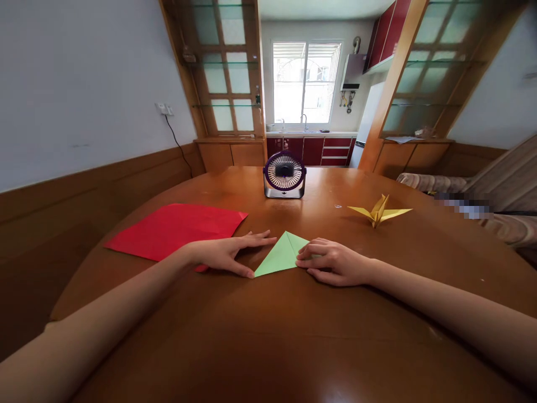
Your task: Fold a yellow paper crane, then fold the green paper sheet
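Observation:
A light green sheet of origami paper, folded into a triangle with a crease running down from its top point, lies flat on the wooden table. My left hand is spread at its left side, the thumb tip touching the lower left corner and the fingers stretched toward the upper left edge. On the right part of the paper rest the bent fingers of my right hand, pressing it to the tabletop. That hand covers the paper's right corner.
Red paper lies to the left, partly under my left forearm. A small purple fan stands at the far middle of the table. Right of it sits a folded gold paper crane. A small white scrap lies between them.

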